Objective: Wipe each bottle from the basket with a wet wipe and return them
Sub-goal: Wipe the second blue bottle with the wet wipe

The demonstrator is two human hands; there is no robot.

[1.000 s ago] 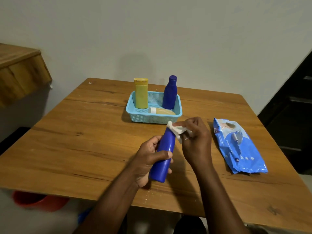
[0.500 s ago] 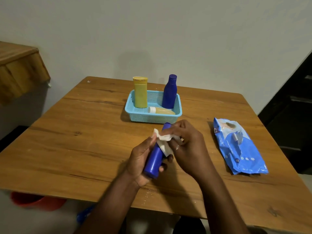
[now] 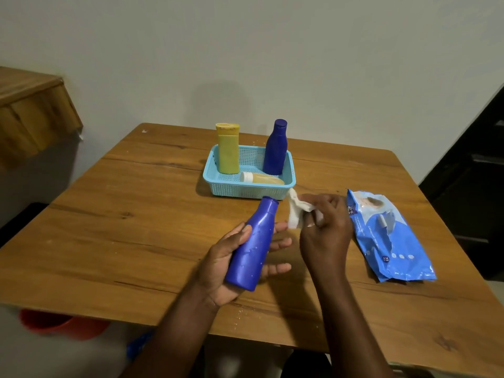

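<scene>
My left hand (image 3: 227, 264) holds a blue bottle (image 3: 253, 245) tilted, cap pointing away toward the basket, with droplets on its side. My right hand (image 3: 326, 230) pinches a crumpled white wet wipe (image 3: 296, 214) just right of the bottle's neck, not touching it. The light blue basket (image 3: 234, 188) stands behind, holding an upright yellow bottle (image 3: 228, 148), an upright dark blue bottle (image 3: 276, 148) and a small pale bottle with a white cap (image 3: 263, 179) lying on its side.
A blue pack of wet wipes (image 3: 390, 238) lies on the wooden table (image 3: 122, 227) to the right of my hands. A wooden shelf (image 3: 30, 113) juts from the left wall. A red tub (image 3: 62, 324) sits on the floor under the table's front left.
The wipe has come off the bottle: my right hand pulled it away to the right. My left hand tilted the bottle so more of its body shows.
</scene>
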